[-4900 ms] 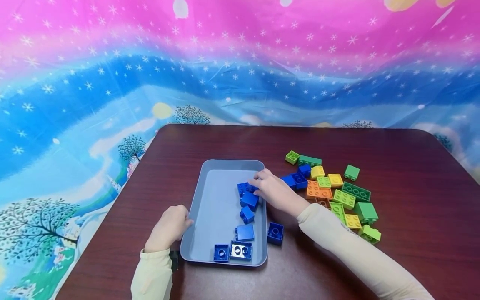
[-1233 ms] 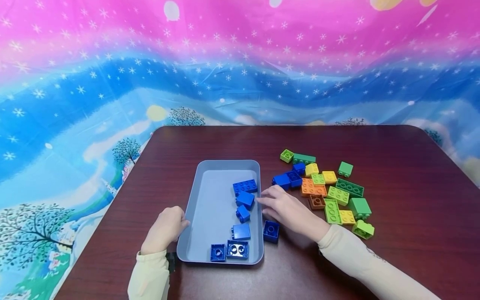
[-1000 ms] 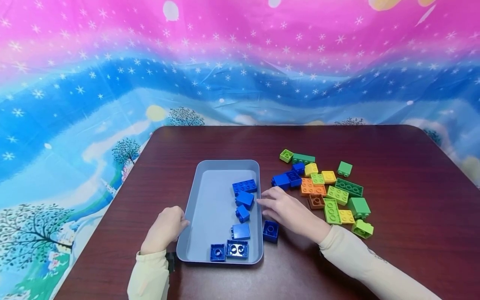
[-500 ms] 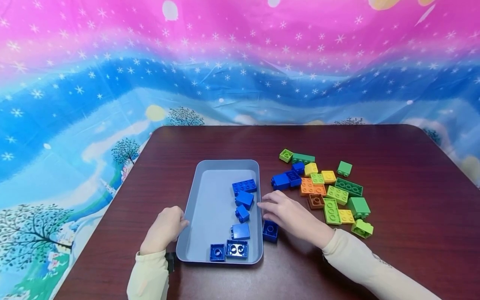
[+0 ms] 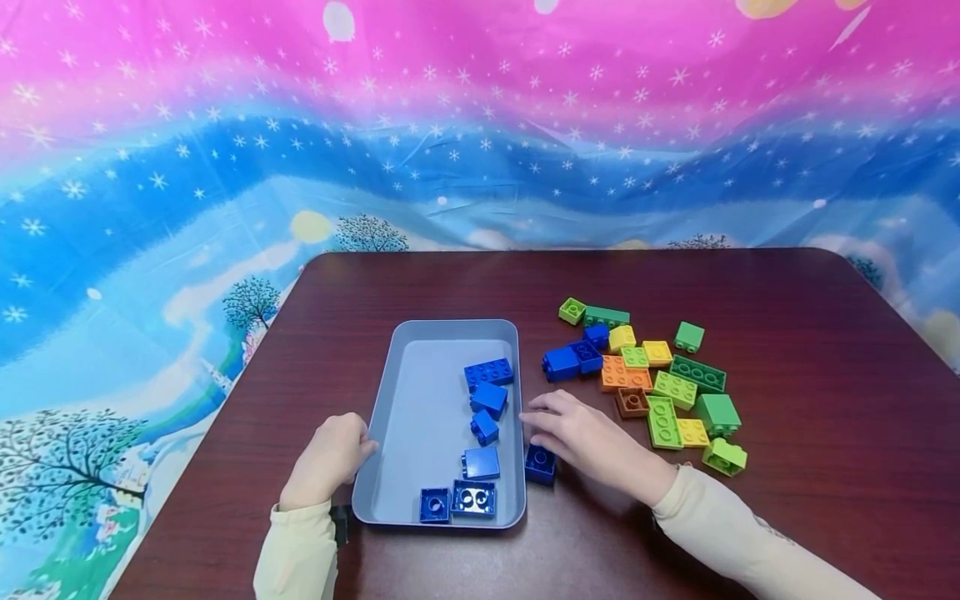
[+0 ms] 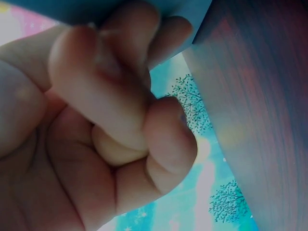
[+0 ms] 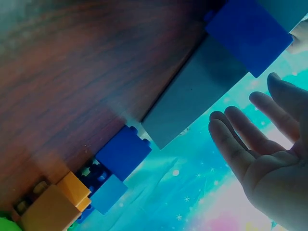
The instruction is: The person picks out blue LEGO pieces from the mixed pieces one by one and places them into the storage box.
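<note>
L hand (image 5: 330, 454), fingers curled, pinches the L rim of a gray tray (image 5: 408, 408); R hand (image 5: 588, 437), free, w/ fingers loose & slightly spread, hovers just outside the tray's R wall, the tray btwn the two. Six blue blocks sit in the tray, on the side toward R hand: a studded one (image 5: 488, 375) farthest out, then three (image 5: 490, 400) in a rough line running back toward the person, one of them tilted, & two w/ hollow sides up (image 5: 474, 498) at the near end, closer in than either hand. A 7th blue block (image 5: 540, 471), hollow side up, lies on the table (image 5: 442, 283) just beside the tray wall, partly hidden under R hand. Beyond R hand's fingertips, three more blue blocks (image 5: 561, 364) bunch at the L edge of a mixed pile. The rest spreads beyond & to the R of R hand: a brown block (image 5: 633, 402) nearest its wrist, orange (image 5: 612, 372) behind that, plus yellow (image 5: 692, 433), lime (image 5: 663, 422) & green blocks (image 5: 718, 414). One lime & one long green block lie touching at the pile's far L corner, well beyond R hand. Pale sleeves (image 5: 298, 550) cover both arms; a pink-&-blue cloth (image 5: 480, 150) w/ snowflakes & trees hangs behind the table, far beyond both hands.
</note>
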A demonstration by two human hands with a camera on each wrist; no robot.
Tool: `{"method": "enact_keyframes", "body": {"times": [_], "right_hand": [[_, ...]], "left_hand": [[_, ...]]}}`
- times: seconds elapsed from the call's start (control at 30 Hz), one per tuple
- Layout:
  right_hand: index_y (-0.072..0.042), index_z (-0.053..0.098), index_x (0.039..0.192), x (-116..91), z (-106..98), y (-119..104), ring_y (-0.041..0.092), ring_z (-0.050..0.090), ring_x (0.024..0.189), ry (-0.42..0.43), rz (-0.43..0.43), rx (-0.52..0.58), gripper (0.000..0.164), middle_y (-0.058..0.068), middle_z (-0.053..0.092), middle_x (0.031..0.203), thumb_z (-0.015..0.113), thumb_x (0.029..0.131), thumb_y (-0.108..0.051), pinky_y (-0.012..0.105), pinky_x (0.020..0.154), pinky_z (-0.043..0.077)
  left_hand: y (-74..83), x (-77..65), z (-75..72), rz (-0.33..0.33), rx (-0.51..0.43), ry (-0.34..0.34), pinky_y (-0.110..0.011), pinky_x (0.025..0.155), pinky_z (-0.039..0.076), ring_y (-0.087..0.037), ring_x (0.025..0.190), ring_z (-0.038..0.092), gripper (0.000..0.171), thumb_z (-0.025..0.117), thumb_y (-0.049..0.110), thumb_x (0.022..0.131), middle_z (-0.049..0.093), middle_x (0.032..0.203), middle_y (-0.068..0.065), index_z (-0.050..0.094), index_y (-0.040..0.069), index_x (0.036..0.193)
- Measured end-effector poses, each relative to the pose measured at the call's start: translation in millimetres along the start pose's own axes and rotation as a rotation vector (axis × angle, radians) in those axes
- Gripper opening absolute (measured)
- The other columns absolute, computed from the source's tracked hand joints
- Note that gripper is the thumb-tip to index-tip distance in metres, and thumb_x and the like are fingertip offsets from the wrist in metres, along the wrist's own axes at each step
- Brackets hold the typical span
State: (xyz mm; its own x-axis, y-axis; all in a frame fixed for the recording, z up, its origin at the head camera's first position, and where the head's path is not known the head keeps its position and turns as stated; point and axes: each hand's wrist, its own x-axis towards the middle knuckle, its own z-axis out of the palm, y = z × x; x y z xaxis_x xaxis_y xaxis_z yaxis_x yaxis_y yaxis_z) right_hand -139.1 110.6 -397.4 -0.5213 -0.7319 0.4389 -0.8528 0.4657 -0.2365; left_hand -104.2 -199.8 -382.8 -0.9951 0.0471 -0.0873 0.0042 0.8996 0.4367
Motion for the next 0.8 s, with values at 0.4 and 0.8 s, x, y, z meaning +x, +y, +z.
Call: {"method": "enact_keyframes", "body": {"times": [0.4, 0.8], "right_hand": [[-0.003, 0.065, 0.104, -6.3, -1.4, -7.2, 0.016, 0.053, 0.093, -0.033, 0.047, 0.049, 0.026, 0.007, 0.058, 0.101, 0.063, 0.083, -0.017, 0.029, 0.076, 0.047], [-0.003, 0.061, 0.11, -12.8, -5.4, -14.5, 0.016, 0.053, 0.096, -0.146, 0.127, 0.097, 0.036, 0.006, 0.056, 0.106, 0.063, 0.083, -0.026, 0.032, 0.08, 0.046]], "left_hand": [[1.3, -0.3, -1.2, -0.006, -0.002, -0.014, -0.023, 0.038, 0.035, -0.01, 0.033, 0.042, 0.046, 0.059, -0.002, 0.079, 0.027, 0.039, 0.005, 0.031, 0.012, 0.046], [1.5, -0.1, -1.4, -0.001, -0.002, -0.011, -0.023, 0.039, 0.036, -0.01, 0.033, 0.043, 0.046, 0.06, -0.002, 0.079, 0.027, 0.039, 0.005, 0.031, 0.012, 0.046]]}}
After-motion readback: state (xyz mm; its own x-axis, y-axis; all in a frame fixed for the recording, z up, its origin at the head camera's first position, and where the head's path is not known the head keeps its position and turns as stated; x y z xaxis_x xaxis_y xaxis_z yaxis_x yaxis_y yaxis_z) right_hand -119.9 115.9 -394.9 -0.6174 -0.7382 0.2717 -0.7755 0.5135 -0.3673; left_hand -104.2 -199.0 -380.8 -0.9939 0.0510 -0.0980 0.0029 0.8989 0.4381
